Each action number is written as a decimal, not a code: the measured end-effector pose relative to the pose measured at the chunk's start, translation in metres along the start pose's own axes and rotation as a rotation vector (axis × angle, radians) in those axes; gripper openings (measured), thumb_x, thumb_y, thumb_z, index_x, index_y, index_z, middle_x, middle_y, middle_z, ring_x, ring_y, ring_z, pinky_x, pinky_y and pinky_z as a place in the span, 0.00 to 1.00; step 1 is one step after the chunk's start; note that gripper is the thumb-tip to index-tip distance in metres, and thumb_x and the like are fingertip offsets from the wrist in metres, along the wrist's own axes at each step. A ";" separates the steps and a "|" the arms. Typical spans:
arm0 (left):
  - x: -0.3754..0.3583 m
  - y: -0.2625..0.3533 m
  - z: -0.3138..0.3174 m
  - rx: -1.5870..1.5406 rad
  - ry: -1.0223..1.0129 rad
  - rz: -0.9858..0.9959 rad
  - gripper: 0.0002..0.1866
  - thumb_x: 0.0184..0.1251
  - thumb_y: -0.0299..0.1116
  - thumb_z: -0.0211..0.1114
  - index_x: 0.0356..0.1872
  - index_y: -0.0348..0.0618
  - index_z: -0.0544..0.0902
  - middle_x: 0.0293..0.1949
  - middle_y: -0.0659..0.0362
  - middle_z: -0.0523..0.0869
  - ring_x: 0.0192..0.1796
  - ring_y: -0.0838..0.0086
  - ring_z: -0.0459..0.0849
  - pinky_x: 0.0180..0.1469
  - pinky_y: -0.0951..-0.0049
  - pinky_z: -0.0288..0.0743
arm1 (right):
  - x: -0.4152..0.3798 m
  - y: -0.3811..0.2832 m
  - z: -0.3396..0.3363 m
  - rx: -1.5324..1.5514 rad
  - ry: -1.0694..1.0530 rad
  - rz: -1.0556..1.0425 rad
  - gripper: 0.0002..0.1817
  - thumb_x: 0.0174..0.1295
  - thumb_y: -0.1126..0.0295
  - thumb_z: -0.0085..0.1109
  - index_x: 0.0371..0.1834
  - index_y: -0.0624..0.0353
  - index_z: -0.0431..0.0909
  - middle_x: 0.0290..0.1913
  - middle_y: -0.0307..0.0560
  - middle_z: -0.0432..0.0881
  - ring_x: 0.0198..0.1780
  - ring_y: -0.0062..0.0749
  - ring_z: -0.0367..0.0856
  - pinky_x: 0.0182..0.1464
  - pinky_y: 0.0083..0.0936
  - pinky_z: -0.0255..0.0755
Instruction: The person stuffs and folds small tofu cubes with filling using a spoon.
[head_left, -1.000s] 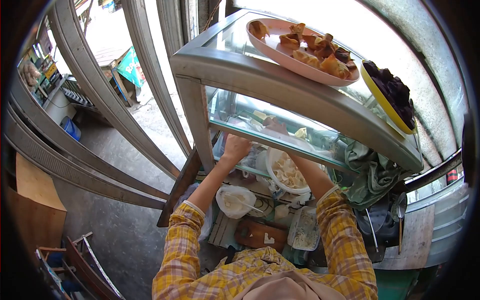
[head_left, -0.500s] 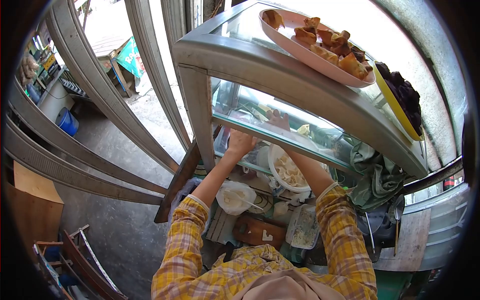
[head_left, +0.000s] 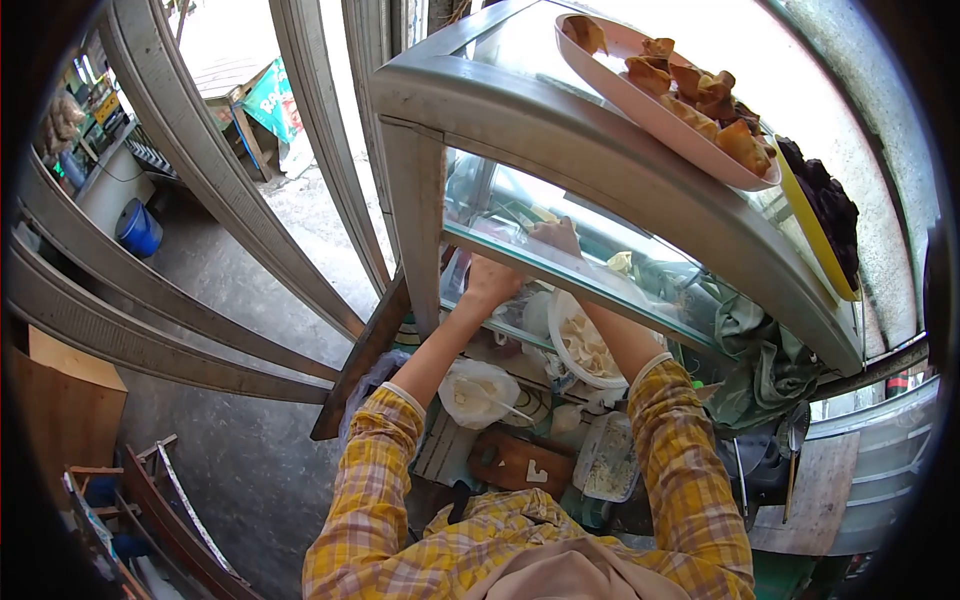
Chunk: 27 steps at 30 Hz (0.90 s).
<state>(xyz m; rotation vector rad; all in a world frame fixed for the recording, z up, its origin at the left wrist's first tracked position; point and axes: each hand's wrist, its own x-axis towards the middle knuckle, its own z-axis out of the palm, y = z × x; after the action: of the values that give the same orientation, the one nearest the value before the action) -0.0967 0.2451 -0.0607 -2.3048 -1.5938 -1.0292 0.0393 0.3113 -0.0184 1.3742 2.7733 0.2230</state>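
Both my arms reach into a glass display case (head_left: pixel 410 185). My left hand (head_left: pixel 497 280) is at the lower shelf edge, its fingers hidden behind the glass strip. Seen through the glass, my right hand (head_left: pixel 557 238) has its fingers bent together close beside the left; I cannot tell what is in them. Pale wrappers and clear plastic lie around the hands. Under my right forearm stands a white tub (head_left: pixel 590 345) of folded pale dumplings. Nearer me, a plastic bag (head_left: pixel 478 393) holds pale filling with a light stick-like handle in it.
A brown cutting board (head_left: pixel 515 462) and a clear container (head_left: pixel 607 460) with whitish food lie before me. On the case sit a pink tray (head_left: pixel 690 130) of fried dumplings and a yellow tray (head_left: pixel 815 235). A green cloth (head_left: pixel 765 345) hangs right. Metal bars (head_left: pixel 225 180) stand left.
My view has shifted slightly, so the case appears further right and lower. My right hand's fingers, spread before, are now bent in. My left hand stays near the shelf edge.
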 end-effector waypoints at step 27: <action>0.000 -0.005 0.007 0.014 0.091 0.008 0.12 0.46 0.41 0.62 0.31 0.48 0.84 0.36 0.48 0.76 0.44 0.50 0.72 0.48 0.51 0.64 | -0.001 0.010 -0.006 -0.125 0.146 -0.114 0.06 0.48 0.62 0.57 0.20 0.45 0.81 0.24 0.32 0.78 0.28 0.22 0.78 0.44 0.39 0.58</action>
<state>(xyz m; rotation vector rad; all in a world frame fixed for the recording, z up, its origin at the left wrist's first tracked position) -0.0979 0.2501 -0.0670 -2.2195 -1.5511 -1.1016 0.0468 0.3157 -0.0107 1.2131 2.8854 0.5017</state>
